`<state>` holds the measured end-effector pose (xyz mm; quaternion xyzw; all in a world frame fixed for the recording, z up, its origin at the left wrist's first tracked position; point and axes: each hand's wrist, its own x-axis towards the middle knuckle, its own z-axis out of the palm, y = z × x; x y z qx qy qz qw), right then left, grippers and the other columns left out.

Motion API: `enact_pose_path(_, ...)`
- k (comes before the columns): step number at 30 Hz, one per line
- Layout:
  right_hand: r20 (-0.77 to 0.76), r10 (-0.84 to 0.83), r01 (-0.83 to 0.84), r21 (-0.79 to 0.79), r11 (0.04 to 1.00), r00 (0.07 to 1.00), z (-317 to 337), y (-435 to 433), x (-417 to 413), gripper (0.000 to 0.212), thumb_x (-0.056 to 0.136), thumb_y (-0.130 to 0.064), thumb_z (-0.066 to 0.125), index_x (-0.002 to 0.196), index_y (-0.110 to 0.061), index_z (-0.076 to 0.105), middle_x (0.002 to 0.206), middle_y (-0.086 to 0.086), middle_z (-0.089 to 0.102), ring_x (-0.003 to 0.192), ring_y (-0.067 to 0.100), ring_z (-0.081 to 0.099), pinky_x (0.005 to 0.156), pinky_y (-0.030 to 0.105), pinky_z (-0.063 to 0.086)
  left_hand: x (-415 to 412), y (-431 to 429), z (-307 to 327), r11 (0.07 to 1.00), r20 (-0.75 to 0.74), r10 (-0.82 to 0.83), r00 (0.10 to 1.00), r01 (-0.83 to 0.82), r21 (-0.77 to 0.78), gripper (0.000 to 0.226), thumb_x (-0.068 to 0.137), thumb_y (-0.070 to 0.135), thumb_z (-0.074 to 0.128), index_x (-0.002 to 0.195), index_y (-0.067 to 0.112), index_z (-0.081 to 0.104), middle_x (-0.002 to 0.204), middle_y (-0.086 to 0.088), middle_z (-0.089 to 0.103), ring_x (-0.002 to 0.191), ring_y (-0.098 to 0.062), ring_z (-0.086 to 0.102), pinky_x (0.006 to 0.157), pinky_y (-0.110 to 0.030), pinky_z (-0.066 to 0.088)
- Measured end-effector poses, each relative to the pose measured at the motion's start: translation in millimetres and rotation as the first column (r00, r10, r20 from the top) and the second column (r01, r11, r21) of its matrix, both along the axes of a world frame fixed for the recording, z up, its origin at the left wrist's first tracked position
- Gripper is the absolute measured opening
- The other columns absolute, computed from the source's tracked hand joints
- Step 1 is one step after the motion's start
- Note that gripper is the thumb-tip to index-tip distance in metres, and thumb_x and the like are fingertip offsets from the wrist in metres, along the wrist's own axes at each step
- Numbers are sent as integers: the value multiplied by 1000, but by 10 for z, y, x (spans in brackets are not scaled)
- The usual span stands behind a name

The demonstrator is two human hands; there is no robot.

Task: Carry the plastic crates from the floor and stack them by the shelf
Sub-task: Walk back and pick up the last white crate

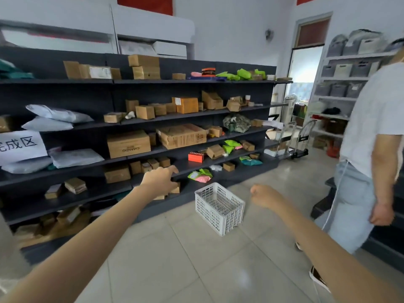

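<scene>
A white slotted plastic crate [219, 207] stands upright and empty on the tiled floor, close to the foot of the long dark shelf [153, 115]. My left hand [160, 181] is stretched out ahead, left of the crate and in front of the lower shelves, fingers loosely spread and holding nothing. My right hand [265, 196] hovers just right of the crate, curled into a loose fist with nothing in it. Neither hand touches the crate.
The shelf is packed with cardboard boxes and mail bags. Another person [367, 154] in a white shirt and jeans stands at the right. A folding trolley [293, 143] sits beyond the shelf's end, near a white rack [341, 84] of grey bins.
</scene>
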<state>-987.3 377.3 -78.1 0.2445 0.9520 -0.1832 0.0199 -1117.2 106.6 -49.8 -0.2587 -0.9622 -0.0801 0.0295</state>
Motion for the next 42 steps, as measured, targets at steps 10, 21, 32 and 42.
enact_pose_path(10, -12, -76, 75, -32, 997, 997, -382, 932, -2347, 14, 92, -8, 48, 84, -13, 58, 104, 16, 61, 110, 27, 54, 78, 28, 36, -2655, 1136, -511, 979, -4, -158, 987, 156, -129, 46, 89, 32, 53, 133, 28, 42, 123, -11, 61, 108, -32, 61, 90, -40, 51)
enact_pose_path(21, 111, -273, 272, 21, 962, 956, -970, 1932, -4313, 39, 93, -22, 42, 132, -17, 46, 136, 8, 49, 124, 28, 48, 98, 34, 41, -4867, 2537, -944, 952, 40, -275, 961, 277, -127, 43, 91, 35, 51, 133, 27, 43, 121, -10, 62, 107, -32, 61, 84, -38, 47)
enact_pose_path(32, 254, -346, 316, 152, 937, 903, -1669, 3214, -6142, 34, 94, -20, 38, 126, -15, 50, 130, 8, 53, 118, 26, 54, 95, 32, 42, -6992, 4141, -1589, 915, 65, -390, 919, 394, -83, 39, 89, 23, 51, 128, 24, 50, 112, -14, 67, 102, -38, 63, 82, -41, 49)
enact_pose_path(42, 357, -499, 492, 119, 863, 790, -2473, 3854, -7099, 33, 92, -15, 41, 123, -12, 51, 119, 11, 59, 106, 29, 58, 82, 32, 42, -8370, 5210, -2471, 868, 199, -471, 859, 492, -71, 43, 88, 14, 53, 131, 16, 50, 110, -21, 65, 101, -38, 62, 81, -42, 49)
